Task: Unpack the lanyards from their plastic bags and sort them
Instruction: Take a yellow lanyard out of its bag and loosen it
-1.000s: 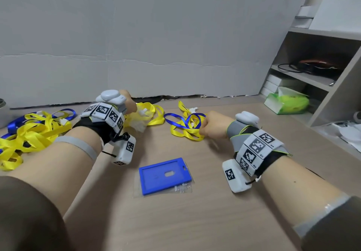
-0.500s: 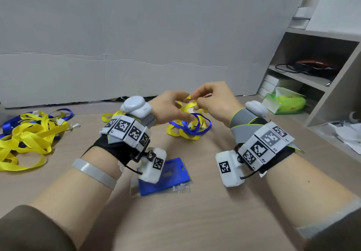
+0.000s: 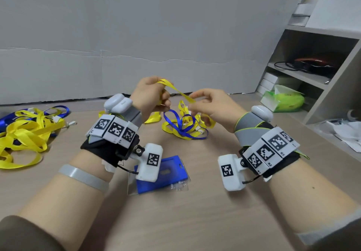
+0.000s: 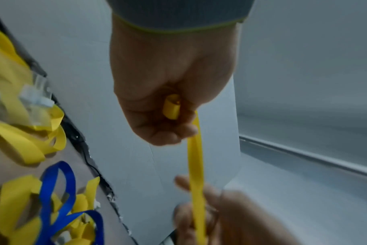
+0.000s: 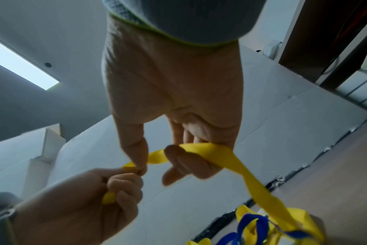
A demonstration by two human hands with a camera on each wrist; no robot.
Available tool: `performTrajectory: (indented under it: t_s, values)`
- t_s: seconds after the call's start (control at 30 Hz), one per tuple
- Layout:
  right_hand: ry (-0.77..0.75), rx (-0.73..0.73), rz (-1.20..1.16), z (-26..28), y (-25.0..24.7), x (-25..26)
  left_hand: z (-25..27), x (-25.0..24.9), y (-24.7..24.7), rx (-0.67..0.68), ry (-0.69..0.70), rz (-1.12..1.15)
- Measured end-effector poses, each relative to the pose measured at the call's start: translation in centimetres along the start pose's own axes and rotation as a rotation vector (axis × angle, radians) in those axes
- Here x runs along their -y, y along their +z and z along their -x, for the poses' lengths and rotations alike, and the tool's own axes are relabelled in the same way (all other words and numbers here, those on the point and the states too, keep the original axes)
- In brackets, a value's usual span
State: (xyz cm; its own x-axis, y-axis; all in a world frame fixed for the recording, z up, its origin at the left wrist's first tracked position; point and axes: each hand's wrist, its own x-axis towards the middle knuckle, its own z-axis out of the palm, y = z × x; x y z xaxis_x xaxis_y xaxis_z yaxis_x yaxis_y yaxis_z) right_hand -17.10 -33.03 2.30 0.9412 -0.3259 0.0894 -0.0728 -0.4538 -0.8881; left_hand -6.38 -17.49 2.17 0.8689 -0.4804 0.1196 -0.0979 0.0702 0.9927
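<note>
Lanyard (image 3: 178, 93), yellow, is now lifting clear of the tangled pile (image 3: 184, 125) mid-table; you're pinching it in both your left hand (image 3: 150, 96) and right hand (image 3: 212, 106), separating it for sorting.

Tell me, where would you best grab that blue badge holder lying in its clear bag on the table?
Probably from the right, by the clear bag's loose margin past the blue badge holder. The holder lies flat on the table, offering little to pinch, and the left wrist camera overhangs its left end.

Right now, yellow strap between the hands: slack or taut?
Taut. The yellow strap runs straight from left hand to right hand; both pinch it.
</note>
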Motion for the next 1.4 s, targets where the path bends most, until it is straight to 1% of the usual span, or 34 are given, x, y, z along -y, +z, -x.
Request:
performTrajectory:
  t_s: [0.1, 0.17, 0.27, 0.37, 0.43, 0.5, 0.57, 0.63, 0.67, 0.7, 0.73, 0.77, 0.8, 0.83, 0.9, 1.03, 1.07, 1.1, 1.2, 1.23, 1.3, 1.4]
  values:
    - [0.016, 0.068, 0.133, 0.2, 0.0, -0.4, -0.2, -0.1, -0.6, -0.116, -0.088, 0.232]
    - [0.043, 0.056, 0.168, 0.2, -0.2, -0.7, -0.3, -0.2, -0.9, -0.159, -0.146, 0.363]
    - [0.102, 0.027, 0.172, -0.1, -0.6, -1.3, -0.4, -0.5, -1.1, -0.191, -0.189, 0.478]
    - [0.141, -0.009, 0.149, -0.1, -0.8, -1.6, -0.3, -0.5, -1.3, -0.134, -0.184, 0.588]
    - [0.134, -0.108, 0.103, -0.3, -0.9, -1.6, -0.5, -0.2, -1.1, -0.066, -0.177, 0.588]
    - [0.093, -0.248, 0.031, -0.8, -1.0, -1.5, -0.8, 0.4, -0.7, -0.011, -0.193, 0.525]
    - [0.043, -0.373, -0.055, -1.2, -1.2, -1.3, -0.7, 0.9, -0.2, 0.044, -0.242, 0.396]
    - [0.003, -0.439, -0.162, -1.2, -1.4, -0.6, -0.1, 1.1, 0.4, 0.079, -0.305, 0.203]
    - [-0.009, -0.440, -0.231, -1.1, -1.5, -0.1, 0.2, 1.2, 0.8, 0.086, -0.320, 0.085]
    - [-0.016, -0.417, -0.310, -0.9, -1.5, 0.3, 0.3, 1.2, 1.1, 0.081, -0.303, -0.072]
    - [-0.018, -0.380, -0.389, -0.8, -1.4, 0.8, 0.4, 1.2, 1.3, 0.076, -0.251, -0.269]
    - [-0.016, -0.340, -0.454, -0.6, -1.3, 1.2, 0.5, 1.1, 1.6, 0.067, -0.166, -0.470]
    - [-0.013, -0.305, -0.502, -0.5, -1.0, 1.6, 0.7, 0.9, 1.9, 0.065, -0.071, -0.617]
    - [-0.011, -0.279, -0.538, -0.4, -0.8, 1.9, 0.8, 0.7, 2.1, 0.077, 0.001, -0.683]
    - [-0.009, -0.243, -0.607, -0.2, -0.3, 2.4, 1.1, 0.3, 2.5, 0.135, 0.082, -0.658]
    - [-0.012, -0.183, -0.770, 0.0, 0.2, 3.3, 1.7, -0.1, 3.1, 0.296, 0.175, -0.511]
    - [-0.010, -0.169, -0.802, 0.1, 0.2, 3.4, 1.9, -0.2, 3.1, 0.300, 0.193, -0.498]
    - [-0.006, -0.157, -0.830, 0.1, 0.2, 3.5, 1.9, -0.1, 3.1, 0.278, 0.209, -0.497]
    - [0.005, -0.137, -0.908, 0.2, 0.5, 3.7, 1.8, 0.1, 3.1, 0.168, 0.273, -0.526]
    - [0.008, -0.133, -0.942, 0.2, 0.7, 3.7, 1.8, 0.1, 3.1, 0.151, 0.292, -0.531]
    - [0.019, -0.127, -0.994, 0.1, 0.9, 3.7, 1.8, -0.1, 3.3, 0.144, 0.291, -0.527]
    - [0.023, -0.119, -1.031, -0.2, 0.9, 3.5, 1.6, 0.1, 3.1, 0.195, 0.245, -0.556]
